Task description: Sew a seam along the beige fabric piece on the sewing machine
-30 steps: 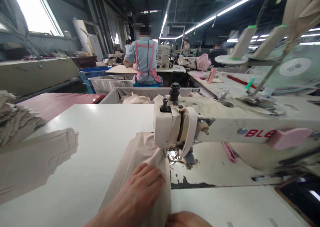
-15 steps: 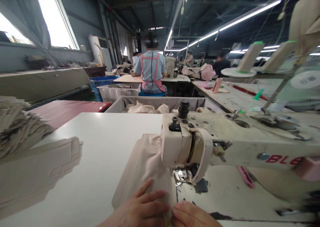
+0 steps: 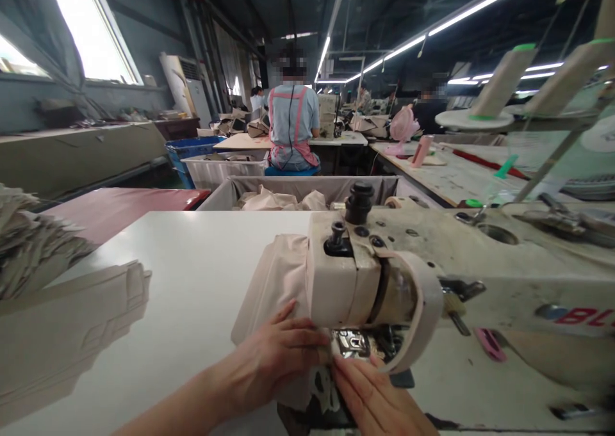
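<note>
Already at the frame's left edge lie stacked beige pieces (image 3: pixel 62 321) on the white table (image 3: pixel 192 257). Toward lower centre, the left hand (image 3: pixel 276 353) presses flat, fingers spread, on the beige fabric (image 3: pixel 278 282), which runs under the presser foot (image 3: pixel 353 343). Right of it, the right hand (image 3: pixel 379 397) lies flat beside the foot, fingers together. Most fabric sits beyond the sewing machine (image 3: pixel 432 276) head, so the seam looks nearly run.

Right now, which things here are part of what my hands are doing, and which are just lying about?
In use:
left hand flat on the beige fabric
right hand by the presser foot
sewing machine

Lying about:
folded fabric stack
thread cones
fabric bin
</note>
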A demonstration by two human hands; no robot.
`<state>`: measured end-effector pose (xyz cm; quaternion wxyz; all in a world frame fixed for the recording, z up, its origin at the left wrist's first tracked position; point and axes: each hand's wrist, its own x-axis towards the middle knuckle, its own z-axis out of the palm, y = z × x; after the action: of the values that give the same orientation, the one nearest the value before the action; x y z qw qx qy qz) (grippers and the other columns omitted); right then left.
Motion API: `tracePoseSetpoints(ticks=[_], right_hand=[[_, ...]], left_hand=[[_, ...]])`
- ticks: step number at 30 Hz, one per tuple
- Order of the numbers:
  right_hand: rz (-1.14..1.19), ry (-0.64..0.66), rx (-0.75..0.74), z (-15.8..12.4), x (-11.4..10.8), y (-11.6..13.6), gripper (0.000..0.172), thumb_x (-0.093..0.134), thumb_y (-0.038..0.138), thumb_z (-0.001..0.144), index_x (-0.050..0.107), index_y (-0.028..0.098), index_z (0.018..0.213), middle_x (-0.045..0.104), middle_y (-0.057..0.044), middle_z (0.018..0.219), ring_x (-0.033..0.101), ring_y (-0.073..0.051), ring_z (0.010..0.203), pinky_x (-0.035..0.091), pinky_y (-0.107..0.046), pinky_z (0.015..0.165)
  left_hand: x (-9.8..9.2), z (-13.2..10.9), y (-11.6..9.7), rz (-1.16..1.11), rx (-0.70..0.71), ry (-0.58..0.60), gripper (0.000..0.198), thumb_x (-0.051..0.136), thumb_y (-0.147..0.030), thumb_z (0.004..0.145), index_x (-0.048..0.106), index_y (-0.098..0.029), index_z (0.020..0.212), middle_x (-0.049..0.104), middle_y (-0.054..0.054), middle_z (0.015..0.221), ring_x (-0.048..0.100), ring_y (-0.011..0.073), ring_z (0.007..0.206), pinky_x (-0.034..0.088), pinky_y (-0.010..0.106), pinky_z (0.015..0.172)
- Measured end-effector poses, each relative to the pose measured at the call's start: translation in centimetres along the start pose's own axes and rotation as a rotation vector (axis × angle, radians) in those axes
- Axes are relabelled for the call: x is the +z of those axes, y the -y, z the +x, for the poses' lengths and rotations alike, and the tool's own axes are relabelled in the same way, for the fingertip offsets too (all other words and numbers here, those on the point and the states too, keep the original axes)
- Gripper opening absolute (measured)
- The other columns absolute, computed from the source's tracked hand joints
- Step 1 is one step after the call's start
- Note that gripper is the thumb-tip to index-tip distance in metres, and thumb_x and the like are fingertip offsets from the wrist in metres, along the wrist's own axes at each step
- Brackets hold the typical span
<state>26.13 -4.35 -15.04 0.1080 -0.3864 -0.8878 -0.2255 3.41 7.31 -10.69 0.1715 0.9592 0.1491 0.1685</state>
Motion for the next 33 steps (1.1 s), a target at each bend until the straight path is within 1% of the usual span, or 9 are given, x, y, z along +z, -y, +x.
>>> tracePoseSetpoints(ticks=[4, 8, 13, 17, 22, 28, 31, 32, 33], right_hand=[[0.022, 0.002, 0.029, 0.0, -0.1, 0.3, 0.041, 0.044, 0.012, 0.088, 0.055, 0.009, 0.127, 0.061, -0.007, 0.130, 0.061, -0.023, 0.115, 0.059, -0.036, 0.087], [0.109, -0.035, 0.103, 0.0, -0.1, 0.8, 0.045, 0.042, 0.007, 0.083, 0.055, 0.008, 0.126, 0.061, -0.008, 0.130, 0.059, -0.024, 0.117, 0.056, -0.037, 0.091], [0.238, -0.138, 0.213, 0.1, -0.1, 1.5, 0.045, 0.038, 0.005, 0.084, 0.056, 0.008, 0.125, 0.063, -0.009, 0.127, 0.058, -0.024, 0.117, 0.053, -0.038, 0.095], [0.254, -0.135, 0.204, 0.1, -0.2, 1.6, 0.047, 0.038, 0.002, 0.082, 0.056, 0.007, 0.125, 0.064, -0.010, 0.126, 0.060, -0.025, 0.115, 0.055, -0.039, 0.092], [0.235, -0.101, 0.182, -0.2, 0.1, 1.5, 0.050, 0.040, 0.002, 0.079, 0.055, 0.008, 0.126, 0.064, -0.011, 0.126, 0.063, -0.026, 0.110, 0.057, -0.041, 0.089], [0.288, -0.160, 0.214, 0.4, -0.6, 1.5, 0.046, 0.045, 0.004, 0.078, 0.060, 0.009, 0.122, 0.067, -0.013, 0.120, 0.064, -0.026, 0.110, 0.056, -0.041, 0.092], [0.437, -0.192, 0.273, 0.5, -1.7, 1.7, 0.047, 0.050, 0.004, 0.078, 0.061, 0.011, 0.123, 0.067, -0.014, 0.120, 0.063, -0.026, 0.112, 0.052, -0.039, 0.096], [0.576, -0.186, 0.342, 0.3, -2.1, 1.9, 0.050, 0.052, 0.004, 0.078, 0.059, 0.014, 0.127, 0.064, -0.014, 0.125, 0.060, -0.025, 0.116, 0.050, -0.038, 0.099], [0.784, -0.189, 0.449, 0.0, -2.3, 2.2, 0.053, 0.054, 0.007, 0.079, 0.055, 0.017, 0.131, 0.060, -0.013, 0.131, 0.056, -0.024, 0.121, 0.047, -0.037, 0.101]], left_hand=[[-0.8, 1.3, 0.7, -0.112, -0.033, 0.069, 0.034, 0.039, -0.023, 0.097, 0.064, -0.030, 0.119, 0.066, 0.003, 0.123, 0.053, 0.0193, 0.122, 0.036, 0.032, 0.107], [-1.1, 1.8, 1.2, -0.115, -0.091, 0.075, 0.030, 0.044, -0.016, 0.094, 0.069, -0.025, 0.108, 0.069, 0.005, 0.115, 0.061, 0.0195, 0.108, 0.041, 0.031, 0.100], [-0.8, 1.7, 1.6, -0.091, -0.059, 0.039, 0.027, 0.046, -0.019, 0.094, 0.070, -0.023, 0.106, 0.069, 0.006, 0.110, 0.061, 0.0208, 0.105, 0.043, 0.030, 0.094], [-0.7, 1.7, 1.6, -0.088, -0.059, 0.043, 0.027, 0.044, -0.020, 0.095, 0.069, -0.021, 0.105, 0.070, 0.006, 0.109, 0.063, 0.0202, 0.097, 0.044, 0.029, 0.092], [-0.8, 1.7, 1.4, -0.126, -0.056, 0.057, 0.031, 0.041, -0.021, 0.096, 0.069, -0.021, 0.109, 0.070, 0.008, 0.109, 0.064, 0.0202, 0.095, 0.047, 0.028, 0.086], [-0.9, 1.8, 1.5, -0.030, -0.104, 0.084, 0.028, 0.042, -0.022, 0.096, 0.067, -0.023, 0.108, 0.068, 0.005, 0.113, 0.062, 0.0185, 0.099, 0.047, 0.026, 0.086], [-1.2, 1.7, 1.4, 0.070, -0.219, 0.035, 0.028, 0.045, -0.021, 0.093, 0.063, -0.020, 0.115, 0.066, 0.008, 0.112, 0.060, 0.0225, 0.100, 0.048, 0.033, 0.088], [-1.3, 1.6, 1.1, 0.101, -0.263, 0.010, 0.030, 0.046, -0.020, 0.092, 0.061, -0.019, 0.118, 0.065, 0.010, 0.113, 0.059, 0.0248, 0.101, 0.047, 0.038, 0.090], [-1.3, 1.4, 0.6, 0.129, -0.299, -0.013, 0.032, 0.048, -0.020, 0.091, 0.060, -0.017, 0.120, 0.063, 0.013, 0.115, 0.058, 0.0277, 0.104, 0.046, 0.043, 0.092]])
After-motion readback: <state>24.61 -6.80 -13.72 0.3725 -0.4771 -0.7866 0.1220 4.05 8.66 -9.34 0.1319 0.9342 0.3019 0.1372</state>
